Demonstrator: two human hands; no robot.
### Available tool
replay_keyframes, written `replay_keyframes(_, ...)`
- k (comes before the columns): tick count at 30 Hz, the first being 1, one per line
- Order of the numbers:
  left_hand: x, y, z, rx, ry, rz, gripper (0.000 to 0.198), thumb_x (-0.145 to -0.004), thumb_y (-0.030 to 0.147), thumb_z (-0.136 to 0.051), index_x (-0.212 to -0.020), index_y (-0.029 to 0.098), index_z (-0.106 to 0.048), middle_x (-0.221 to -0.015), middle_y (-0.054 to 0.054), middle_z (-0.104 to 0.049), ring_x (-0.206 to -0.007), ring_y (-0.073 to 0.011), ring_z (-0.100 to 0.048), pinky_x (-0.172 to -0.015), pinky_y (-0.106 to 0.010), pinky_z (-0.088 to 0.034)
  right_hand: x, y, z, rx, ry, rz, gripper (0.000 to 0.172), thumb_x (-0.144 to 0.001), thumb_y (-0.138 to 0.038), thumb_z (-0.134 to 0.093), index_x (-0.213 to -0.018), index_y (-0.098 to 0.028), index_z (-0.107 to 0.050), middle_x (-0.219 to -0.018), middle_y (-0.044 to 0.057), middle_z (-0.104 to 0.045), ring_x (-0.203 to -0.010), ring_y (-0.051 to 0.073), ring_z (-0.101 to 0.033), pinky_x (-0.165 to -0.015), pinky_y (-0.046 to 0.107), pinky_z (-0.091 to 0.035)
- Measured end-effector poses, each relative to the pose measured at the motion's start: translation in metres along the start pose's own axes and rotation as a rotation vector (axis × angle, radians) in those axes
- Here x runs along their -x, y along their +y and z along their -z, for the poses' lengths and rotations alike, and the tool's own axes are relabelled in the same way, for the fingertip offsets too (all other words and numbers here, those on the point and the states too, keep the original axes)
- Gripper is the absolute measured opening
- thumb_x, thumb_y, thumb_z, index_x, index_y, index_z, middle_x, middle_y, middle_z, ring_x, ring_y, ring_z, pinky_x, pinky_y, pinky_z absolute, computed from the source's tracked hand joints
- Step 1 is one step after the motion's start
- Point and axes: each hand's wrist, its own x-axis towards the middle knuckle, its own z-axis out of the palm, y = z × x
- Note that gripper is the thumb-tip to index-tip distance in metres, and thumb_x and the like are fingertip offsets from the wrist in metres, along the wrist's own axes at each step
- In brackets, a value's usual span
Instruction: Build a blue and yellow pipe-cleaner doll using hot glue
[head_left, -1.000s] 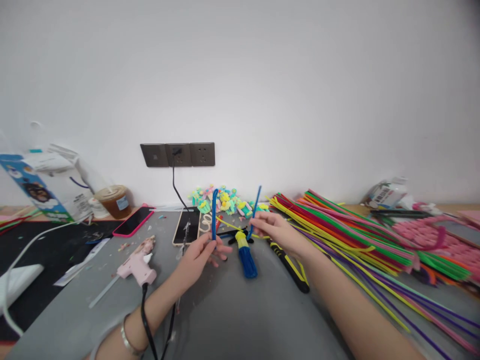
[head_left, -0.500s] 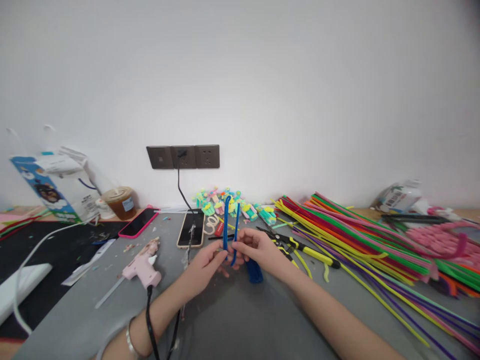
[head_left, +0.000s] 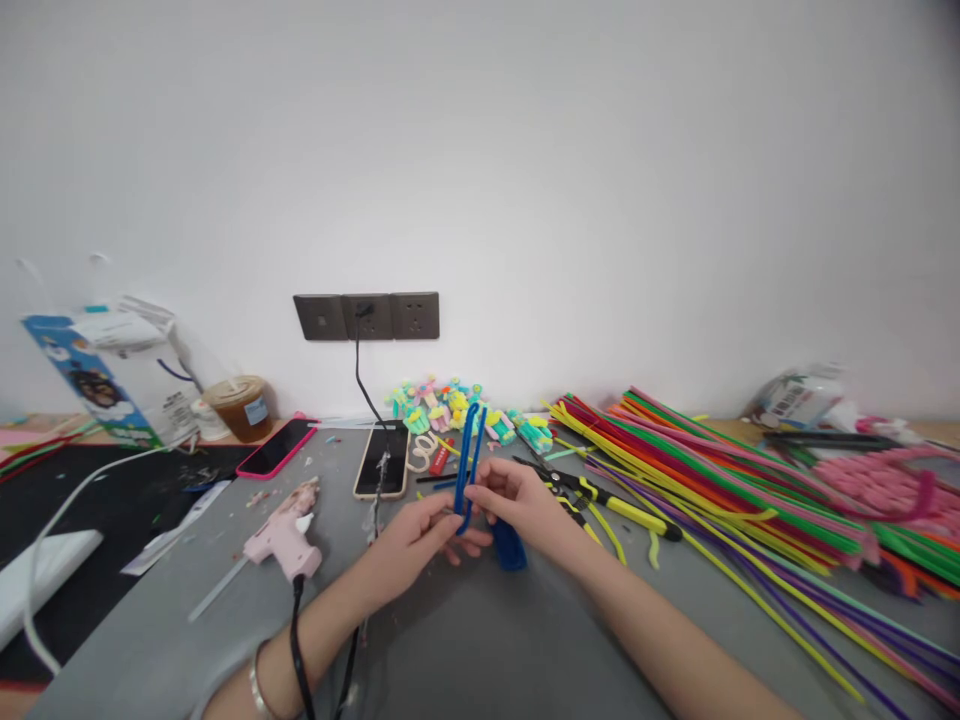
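Observation:
A blue pipe cleaner (head_left: 466, 455), bent into a narrow upright loop, stands between my two hands above the desk. My left hand (head_left: 420, 530) pinches its lower part between thumb and forefinger, the other fingers spread beneath. From the other side, my right hand (head_left: 510, 495) is closed with thumb and forefinger on the loop's right strand. A flat dark blue piece (head_left: 510, 548) lies on the desk just below my right hand. Behind the hands sit several small pastel figures (head_left: 431, 405) in a pile.
A pink glue gun (head_left: 285, 540) with a black cord lies left, near a pink-edged phone (head_left: 277, 447) and a second phone (head_left: 382, 460). A cup of brown drink (head_left: 244, 410) stands behind. Yellow-handled pliers (head_left: 622, 507) and many coloured pipe cleaners (head_left: 712, 480) spread right.
The blue pipe cleaner has shifted slightly right and its two strands have come closer together. My left hand has moved a little right, nearer my right hand.

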Motion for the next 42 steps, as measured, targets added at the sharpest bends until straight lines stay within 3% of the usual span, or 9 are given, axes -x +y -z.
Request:
replay_keyframes(13, 0.002, -0.004, 0.000, -0.010, -0.056, 0.053, 0.046, -0.090, 0.059, -0.056, -0.090, 0.014, -0.059, -0.087, -0.016, -0.079, -0.074, -0.0196, -0.074, -0.070, -0.028, -0.054, 0.002, -0.002, -0.007, -0.004, -0.009, -0.014, 0.052, -0.066, -0.065, -0.076, -0.072, -0.019, -0.052, -0.060, -0.006, -0.049, -0.049, 0.009, -0.047, -0.049, 0.024, -0.040)
replay_keyframes(24, 0.006, -0.001, -0.003, -0.078, -0.115, 0.096, 0.041, -0.091, 0.056, -0.055, -0.087, 0.015, -0.059, -0.080, -0.014, -0.078, -0.071, -0.0188, -0.072, -0.070, -0.028, -0.054, 0.000, -0.010, 0.002, 0.014, 0.064, 0.069, 0.050, -0.075, -0.067, -0.069, -0.071, -0.020, -0.053, -0.059, -0.004, -0.055, -0.048, 0.009, -0.046, -0.050, 0.024, -0.039)
replay_keyframes(42, 0.011, -0.002, -0.003, -0.095, -0.245, 0.126, 0.035, -0.095, 0.046, -0.054, -0.090, 0.013, -0.064, -0.080, -0.012, -0.078, -0.068, -0.0159, -0.069, -0.070, -0.026, -0.054, 0.001, -0.017, 0.014, -0.058, 0.178, 0.150, 0.046, -0.079, -0.063, -0.068, -0.074, -0.020, -0.054, -0.054, -0.006, -0.049, -0.046, 0.009, -0.043, -0.049, 0.024, -0.032)
